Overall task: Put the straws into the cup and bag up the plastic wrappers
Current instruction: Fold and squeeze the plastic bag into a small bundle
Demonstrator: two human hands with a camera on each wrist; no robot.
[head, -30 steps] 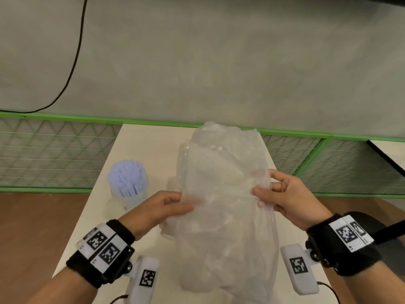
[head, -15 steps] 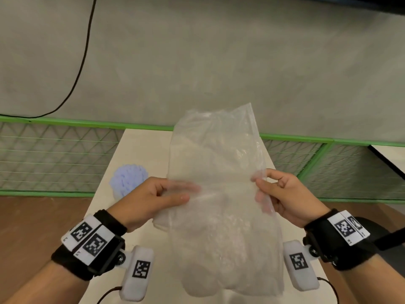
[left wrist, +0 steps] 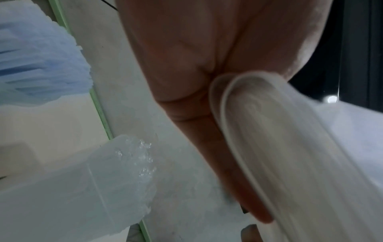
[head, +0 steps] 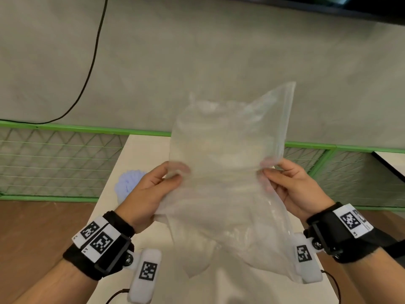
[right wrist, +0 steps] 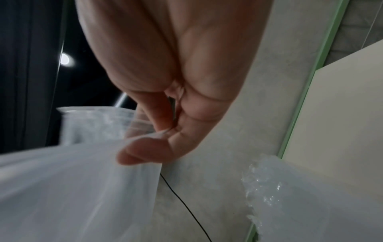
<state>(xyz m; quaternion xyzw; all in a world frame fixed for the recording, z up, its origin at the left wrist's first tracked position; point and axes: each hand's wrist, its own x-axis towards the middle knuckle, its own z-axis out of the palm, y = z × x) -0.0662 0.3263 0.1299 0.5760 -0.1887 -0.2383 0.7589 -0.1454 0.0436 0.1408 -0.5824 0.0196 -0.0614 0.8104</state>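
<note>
Bag (head: 228, 172) is held upright above the surface (head: 142, 150), wrappers apparently inside. To close it well: keep both edges taut and level, then gather the mouth. Left hand (head: 151, 191) and right hand (head: 291, 187) each pinch one side edge, palms facing inward. Cup (head: 128, 185) of straws stands behind the left hand.

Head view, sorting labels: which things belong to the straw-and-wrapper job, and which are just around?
Job:
plastic bag, held up by left hand and right hand
blue straws in their cup
table

Just around:
black cable
green mesh fence
</note>
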